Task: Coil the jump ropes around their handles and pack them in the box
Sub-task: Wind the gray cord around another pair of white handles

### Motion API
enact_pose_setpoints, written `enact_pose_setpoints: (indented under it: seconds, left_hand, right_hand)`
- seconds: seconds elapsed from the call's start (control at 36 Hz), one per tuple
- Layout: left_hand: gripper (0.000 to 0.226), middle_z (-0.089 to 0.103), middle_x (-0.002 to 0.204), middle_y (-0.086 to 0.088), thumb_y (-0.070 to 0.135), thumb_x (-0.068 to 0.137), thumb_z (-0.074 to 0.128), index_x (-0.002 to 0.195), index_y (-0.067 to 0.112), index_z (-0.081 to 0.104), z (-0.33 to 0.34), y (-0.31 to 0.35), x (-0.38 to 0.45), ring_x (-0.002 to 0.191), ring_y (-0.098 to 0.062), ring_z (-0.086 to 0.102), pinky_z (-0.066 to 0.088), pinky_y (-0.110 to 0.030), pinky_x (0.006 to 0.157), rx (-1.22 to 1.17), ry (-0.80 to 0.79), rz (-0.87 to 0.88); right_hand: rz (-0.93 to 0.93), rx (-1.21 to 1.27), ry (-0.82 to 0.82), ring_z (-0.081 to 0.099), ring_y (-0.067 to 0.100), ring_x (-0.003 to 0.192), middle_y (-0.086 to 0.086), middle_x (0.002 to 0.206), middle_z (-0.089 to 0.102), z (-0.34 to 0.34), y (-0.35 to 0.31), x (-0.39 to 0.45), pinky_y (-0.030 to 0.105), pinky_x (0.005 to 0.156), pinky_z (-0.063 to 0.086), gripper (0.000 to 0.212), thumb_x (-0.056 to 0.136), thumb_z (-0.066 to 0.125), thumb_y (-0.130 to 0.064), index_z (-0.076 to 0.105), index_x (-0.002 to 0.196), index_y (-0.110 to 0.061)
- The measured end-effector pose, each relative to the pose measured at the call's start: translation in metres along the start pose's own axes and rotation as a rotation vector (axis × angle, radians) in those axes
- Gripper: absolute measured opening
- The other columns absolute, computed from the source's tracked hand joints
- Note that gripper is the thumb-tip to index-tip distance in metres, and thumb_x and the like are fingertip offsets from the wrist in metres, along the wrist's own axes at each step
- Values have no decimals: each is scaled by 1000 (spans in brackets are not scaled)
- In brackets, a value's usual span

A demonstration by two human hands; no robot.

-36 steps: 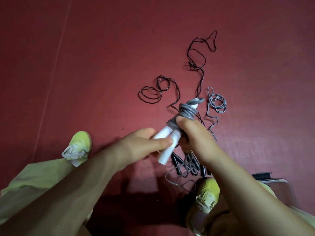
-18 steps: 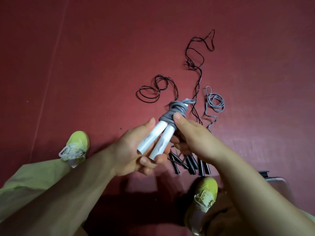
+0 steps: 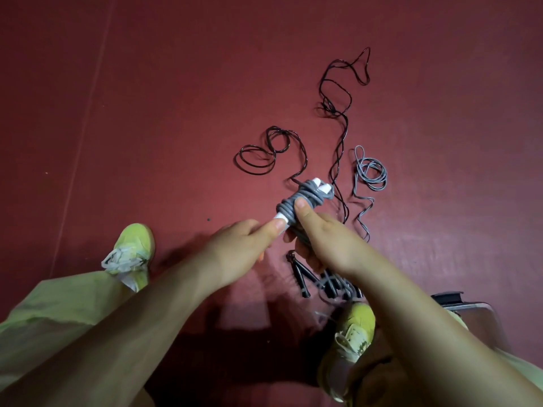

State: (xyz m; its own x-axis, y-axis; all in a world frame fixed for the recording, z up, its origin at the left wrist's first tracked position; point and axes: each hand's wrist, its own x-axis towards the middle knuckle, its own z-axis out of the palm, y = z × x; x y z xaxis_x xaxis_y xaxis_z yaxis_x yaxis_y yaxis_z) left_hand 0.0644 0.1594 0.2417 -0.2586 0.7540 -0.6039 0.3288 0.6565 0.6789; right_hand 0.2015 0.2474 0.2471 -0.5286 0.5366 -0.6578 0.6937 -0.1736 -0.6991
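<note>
Head view, bundle: grey rope [image 3: 296,201] is coiled round the white handles [image 3: 318,185], long axis slanting up and away to your right.
Right hand [image 3: 326,239]: wrapped round the bundle, thumb pressed on the coils.
Left hand [image 3: 244,245]: pinches the near handle end.
Box [image 3: 482,315]: low beside your right forearm; right hand is nearer it.
Floor: black rope [image 3: 342,133] beyond your knuckles, uncoiled.

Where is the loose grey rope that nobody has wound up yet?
In the head view the loose grey rope lies on the red floor, right of centre, just right of the long black rope and beyond the right hand.
</note>
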Motion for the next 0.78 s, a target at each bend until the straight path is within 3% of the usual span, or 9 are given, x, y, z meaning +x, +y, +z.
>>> enact_pose_setpoints:
  seconds: [0.06, 0.19, 0.36, 0.44, 0.5, 0.56, 0.64, 0.69, 0.78]
  left_hand:
    - [72, 55, 68, 2, 77, 66, 37, 81, 9, 58, 0, -3, 1, 67, -20, 50, 43, -35, 69, 52, 22, 13]
    - [59, 49, 65, 3, 68, 80, 48, 80, 9, 53, -3, -5, 1, 62, -19, 45, 35, -32, 60, 146, 51, 33]
    - [77, 51, 64, 4, 82, 47, 46, 78, 11, 57, -6, -3, 1, 60, -16, 45, 35, -32, 61, 51, -65, 55]
    - [65, 59, 71, 0, 78, 55, 61, 79, 17, 63, -8, 1, -5, 67, -16, 51, 41, -30, 65, -297, -240, 19]
    - [63, 65, 75, -2, 73, 53, 57, 86, 20, 66, -7, 4, -9, 73, -20, 58, 46, -31, 69, -536, -389, -99]
    - [71, 68, 77, -11, 77, 57, 47, 87, 16, 69, -4, 2, -9, 74, -27, 63, 48, -38, 73, -732, -609, -184]
    - [86, 69, 90, -17, 81, 71, 44, 101, 4, 68, 2, -4, -9, 83, -30, 66, 49, -45, 82, -1086, -1022, -139]
    - [85, 66, 87, -9, 79, 77, 38, 109, 5, 63, 3, -7, -10, 75, -21, 64, 52, -42, 79, -1196, -1166, -84]
    - [75, 55, 69, 2, 77, 78, 30, 97, 13, 63, -1, -7, -6, 46, -6, 47, 51, -32, 64, -1194, -1183, -147]
  right_hand:
    - [7, 10, 0, 49, 18, 51, 2, 59, 53, 0, 0, 0, 29, 55, 41, 74, 92, 22, -66, 63, 84, -6]
    - [7, 33, -6, 46, 17, 50, 6, 57, 50, 2, -1, -1, 30, 57, 41, 92, 73, 31, -84, 61, 78, 2]
    - [-75, 142, 44, 35, 20, 54, 11, 60, 39, 4, -3, -2, 35, 56, 33, 56, 74, 41, -67, 53, 69, -13]
    - [-110, 297, 46, 32, 24, 65, 10, 72, 40, 5, -3, -2, 41, 58, 24, 55, 61, 43, -66, 53, 78, -14]
    - [-144, 486, 8, 36, 25, 73, 11, 81, 44, 4, -1, -2, 39, 63, 27, 52, 55, 49, -59, 53, 79, -13]
    - [-226, 665, -64, 46, 25, 69, 12, 71, 51, 3, 0, -2, 35, 68, 36, 35, 52, 63, -45, 60, 73, -17]
    - [-366, 741, -278, 49, 22, 50, 15, 59, 49, 0, -1, -4, 26, 53, 38, 45, 47, 76, -58, 70, 69, -19]
    - [-409, 777, -356, 46, 16, 35, 14, 62, 46, 1, -3, -5, 18, 44, 36, 45, 51, 75, -60, 70, 70, -19]
    - [-343, 707, -291, 48, 16, 46, 12, 61, 44, -1, -1, -1, 23, 49, 38, 47, 49, 73, -57, 67, 75, -19]
